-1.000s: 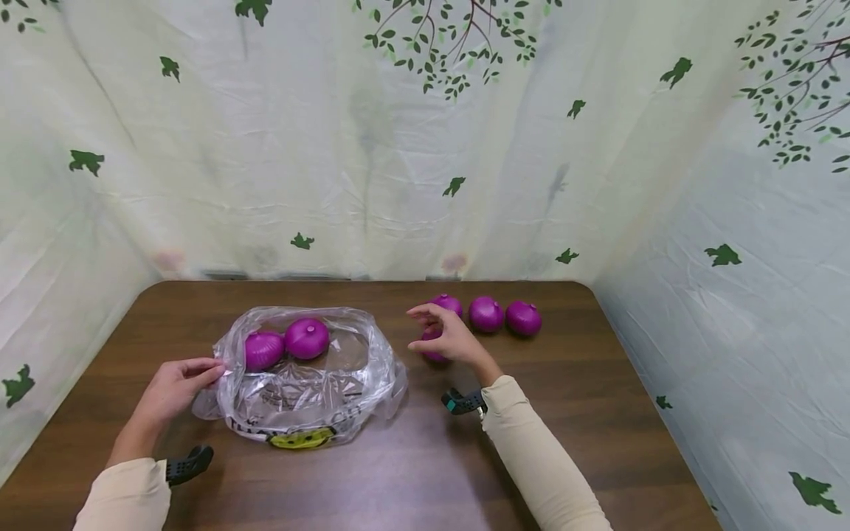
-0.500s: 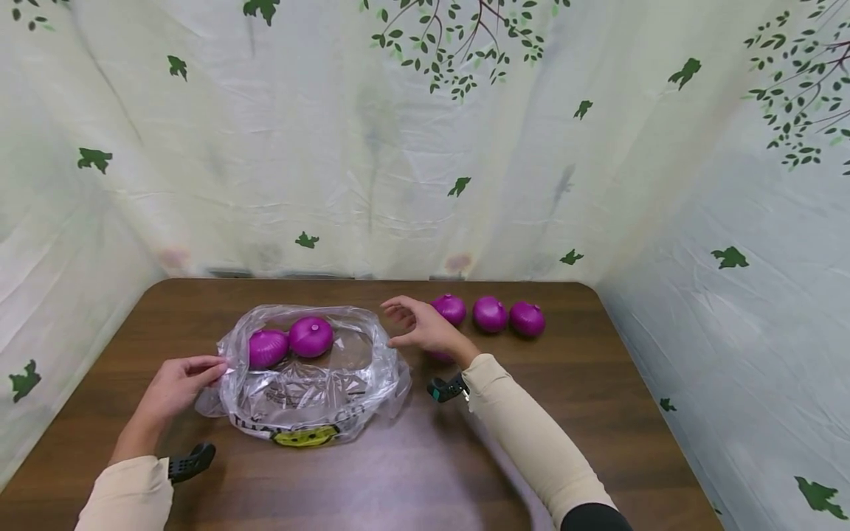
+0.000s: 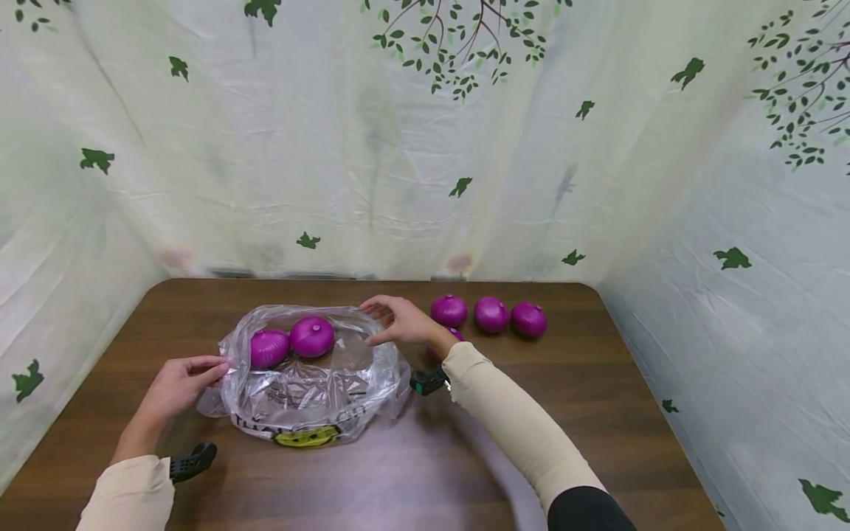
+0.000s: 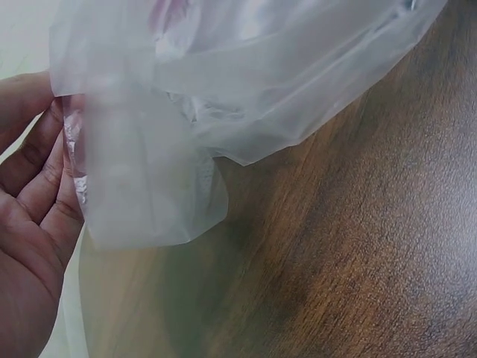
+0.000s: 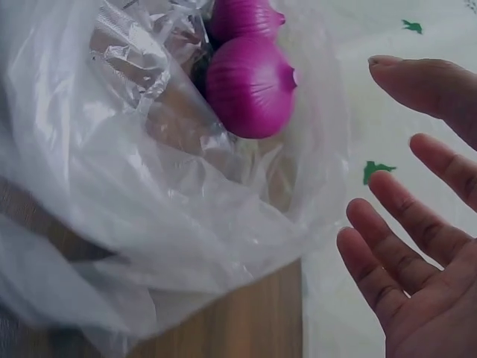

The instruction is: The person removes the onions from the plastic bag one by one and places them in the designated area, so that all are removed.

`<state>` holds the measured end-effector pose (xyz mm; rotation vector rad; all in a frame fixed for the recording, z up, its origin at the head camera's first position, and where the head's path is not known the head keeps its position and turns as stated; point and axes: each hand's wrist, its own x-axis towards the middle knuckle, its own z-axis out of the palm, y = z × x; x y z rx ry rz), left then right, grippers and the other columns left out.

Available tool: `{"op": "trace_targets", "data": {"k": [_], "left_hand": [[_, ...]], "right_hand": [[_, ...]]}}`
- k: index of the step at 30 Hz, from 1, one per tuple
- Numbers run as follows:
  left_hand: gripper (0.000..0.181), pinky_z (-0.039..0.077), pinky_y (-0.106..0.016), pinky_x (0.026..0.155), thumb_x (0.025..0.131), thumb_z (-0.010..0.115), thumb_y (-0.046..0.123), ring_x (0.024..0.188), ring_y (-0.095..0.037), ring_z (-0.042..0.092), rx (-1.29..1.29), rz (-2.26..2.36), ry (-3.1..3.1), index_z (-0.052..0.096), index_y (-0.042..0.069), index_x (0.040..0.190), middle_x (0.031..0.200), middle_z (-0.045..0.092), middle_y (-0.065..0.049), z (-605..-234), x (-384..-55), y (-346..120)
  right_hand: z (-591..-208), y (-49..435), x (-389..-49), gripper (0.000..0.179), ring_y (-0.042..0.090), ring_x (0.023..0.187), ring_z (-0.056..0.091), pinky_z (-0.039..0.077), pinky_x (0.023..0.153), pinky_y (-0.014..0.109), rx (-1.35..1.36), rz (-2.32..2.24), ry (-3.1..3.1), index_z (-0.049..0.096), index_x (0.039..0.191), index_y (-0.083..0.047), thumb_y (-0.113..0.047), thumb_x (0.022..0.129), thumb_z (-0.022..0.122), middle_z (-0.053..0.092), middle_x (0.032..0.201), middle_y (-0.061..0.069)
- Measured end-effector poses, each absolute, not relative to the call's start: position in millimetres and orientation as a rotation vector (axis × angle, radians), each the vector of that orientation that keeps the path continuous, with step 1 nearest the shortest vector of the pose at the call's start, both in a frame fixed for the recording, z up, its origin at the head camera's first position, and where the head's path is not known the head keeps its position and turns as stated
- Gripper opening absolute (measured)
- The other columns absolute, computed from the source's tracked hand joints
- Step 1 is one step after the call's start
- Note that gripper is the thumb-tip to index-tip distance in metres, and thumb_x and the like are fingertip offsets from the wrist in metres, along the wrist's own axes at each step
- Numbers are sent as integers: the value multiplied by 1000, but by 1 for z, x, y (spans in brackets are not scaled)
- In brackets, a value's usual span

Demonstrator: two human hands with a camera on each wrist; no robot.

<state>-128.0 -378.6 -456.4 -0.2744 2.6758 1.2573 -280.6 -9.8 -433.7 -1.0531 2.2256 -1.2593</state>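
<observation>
A clear plastic bag (image 3: 302,387) lies open on the brown table (image 3: 425,457) with two purple onions (image 3: 268,348) (image 3: 311,336) inside. My left hand (image 3: 214,369) pinches the bag's left rim; in the left wrist view the fingers (image 4: 45,171) hold the film of the bag (image 4: 194,97). My right hand (image 3: 380,322) is open and empty at the bag's right rim. In the right wrist view its spread fingers (image 5: 406,224) hover beside the bag (image 5: 149,201), with an onion (image 5: 250,86) inside.
Three purple onions (image 3: 448,310) (image 3: 491,314) (image 3: 528,318) stand in a row at the back right. Another onion (image 3: 455,334) peeks from behind my right wrist. Leaf-printed curtains (image 3: 398,147) close in the table on three sides.
My right hand has moved left, away from the loose onions to the bag's right rim, holding nothing. The left hand has kept its pinch on the bag.
</observation>
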Motion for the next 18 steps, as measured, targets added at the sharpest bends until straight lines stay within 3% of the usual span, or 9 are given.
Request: {"op": "trace_targets", "data": {"k": [7,13,18], "left_hand": [[56,46,-29,73,98,54,41,97,-29,54,-268,1259,2681,57,-8,127,118,59,-25,-457,-129,-377],[55,46,-33,76,99,53,38,98,-30,55,-283,1262,2671,56,-9,127,118,59,-26,-455,-128,-377],[56,45,-37,79,99,52,38,100,-32,55,-295,1263,2667,54,-9,128,119,58,-27,-454,-126,-379]], "right_hand": [[-438,-25,-280,58,35,120,51,42,100,44,-1051,-1280,2161,51,131,1,-7,80,78,54,133,20],[-444,-40,-276,59,31,120,52,43,98,33,-1081,-1230,2198,52,131,0,-10,79,79,55,132,17],[-453,-53,-274,61,32,123,50,42,100,38,-1057,-1243,2171,52,133,-1,-10,79,79,53,134,18]]}}
